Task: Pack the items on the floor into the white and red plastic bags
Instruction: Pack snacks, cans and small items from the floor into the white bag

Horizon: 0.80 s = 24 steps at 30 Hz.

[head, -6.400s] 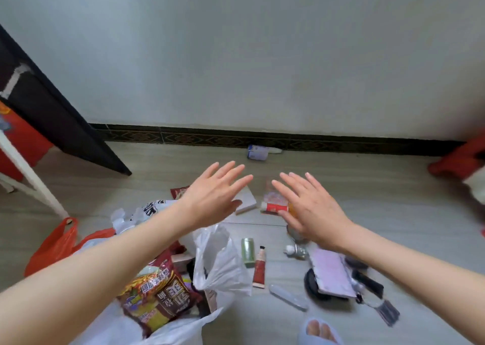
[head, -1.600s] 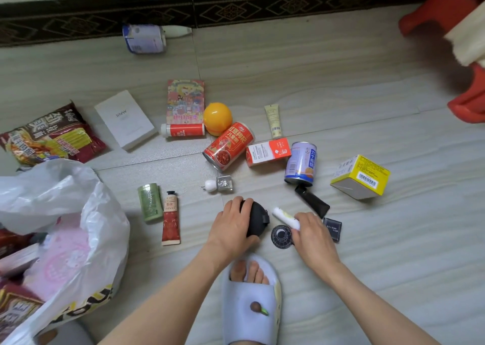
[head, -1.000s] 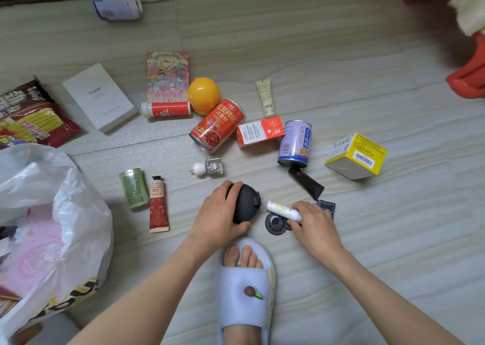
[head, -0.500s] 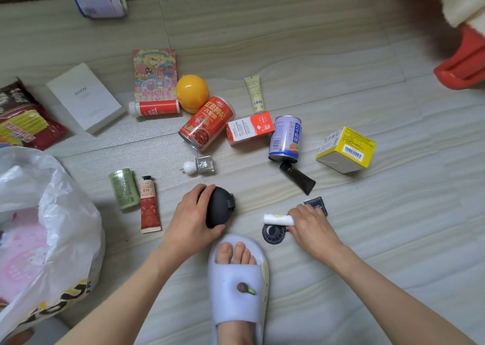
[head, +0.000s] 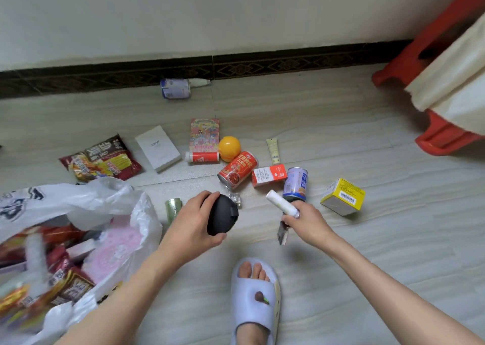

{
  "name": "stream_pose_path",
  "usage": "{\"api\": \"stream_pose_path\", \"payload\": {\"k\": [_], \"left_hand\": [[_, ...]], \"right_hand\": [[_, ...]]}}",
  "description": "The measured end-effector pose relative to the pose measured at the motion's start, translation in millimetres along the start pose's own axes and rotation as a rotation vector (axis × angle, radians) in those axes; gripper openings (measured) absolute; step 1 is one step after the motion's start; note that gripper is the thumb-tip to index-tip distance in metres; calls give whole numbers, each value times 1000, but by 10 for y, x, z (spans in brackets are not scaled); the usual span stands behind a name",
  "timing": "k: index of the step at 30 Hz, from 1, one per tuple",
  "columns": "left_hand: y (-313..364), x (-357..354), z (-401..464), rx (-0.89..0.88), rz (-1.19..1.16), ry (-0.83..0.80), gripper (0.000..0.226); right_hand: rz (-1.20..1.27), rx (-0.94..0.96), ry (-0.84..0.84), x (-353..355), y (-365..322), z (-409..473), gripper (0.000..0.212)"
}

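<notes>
Beside the snack-filled white bag (head: 110,208), hands grip a black pouch (head: 222,218) and a white tube (head: 282,203).

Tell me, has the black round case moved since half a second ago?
Yes. The left hand has lifted the black round case off the floor, now overlapping the silver bottle.

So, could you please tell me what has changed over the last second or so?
Both hands have lifted off the floor. The left hand now holds the black round case in the air, and the right hand has raised the white tube along with a small dark item. The cans, boxes and white plastic bag stayed put.
</notes>
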<state>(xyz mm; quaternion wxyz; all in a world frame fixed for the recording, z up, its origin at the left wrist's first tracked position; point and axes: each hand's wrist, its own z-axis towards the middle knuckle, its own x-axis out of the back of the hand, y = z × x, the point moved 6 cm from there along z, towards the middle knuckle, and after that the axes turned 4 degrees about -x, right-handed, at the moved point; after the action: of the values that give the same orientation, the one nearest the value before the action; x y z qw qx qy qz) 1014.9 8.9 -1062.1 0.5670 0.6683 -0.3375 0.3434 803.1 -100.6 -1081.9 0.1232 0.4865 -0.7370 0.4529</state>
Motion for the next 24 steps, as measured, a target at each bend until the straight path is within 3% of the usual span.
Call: {"api": "stream_pose_path", "payload": {"k": [3, 8, 10, 15, 20, 24], "left_hand": [[152, 591, -133, -33, 44, 120, 84], [263, 1638, -506, -52, 194, 267, 84], [185, 2027, -701, -15, 234, 306, 85], [-282, 2788, -1257, 189, 183, 336, 81], [-838, 2873, -1862, 312, 233, 238, 77], [-1175, 2519, -2225, 348, 215, 202, 80]], "right_hand": [[69, 133, -29, 137, -673, -228, 2], [66, 340, -54, 236, -1842, -709, 18], [50, 408, -87, 191, -2270, -901, 7], [130, 455, -240, -359, -3086, -1307, 10], [120, 404, -323, -1258, -3374, -1460, 7], [7, 329, -330, -1900, -3247, -1339, 20]]}}
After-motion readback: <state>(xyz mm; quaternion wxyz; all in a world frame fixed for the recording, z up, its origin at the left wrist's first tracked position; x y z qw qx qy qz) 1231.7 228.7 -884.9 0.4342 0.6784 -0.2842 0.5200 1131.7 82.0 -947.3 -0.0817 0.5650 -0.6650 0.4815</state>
